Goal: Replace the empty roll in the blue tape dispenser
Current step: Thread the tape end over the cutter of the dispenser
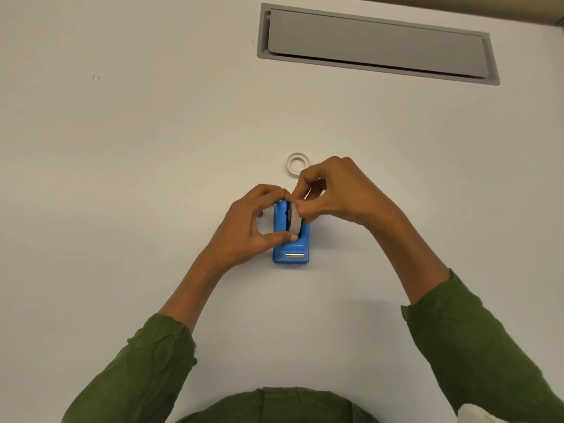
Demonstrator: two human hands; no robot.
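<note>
The blue tape dispenser (291, 239) stands on the white worktop (137, 178) around its middle, its metal cutter end toward the person. The left hand (253, 224) grips the dispenser from its left side, thumb laid across the body near the cutter and the other fingers curled over the far end. A white tape roll (295, 219) sits on edge in the dispenser's cradle. The right hand (332, 193) is over it, thumb and forefinger pinching the roll at its top edge, the rest of the fingers bent above. Just beyond the right hand, toward the far edge, a thin white empty core (297, 162) lies flat on the worktop, apart from the dispenser. A grey cable hatch (378, 44) is set into the far right of the worktop. Both forearms wear green sleeves (146, 370).
</note>
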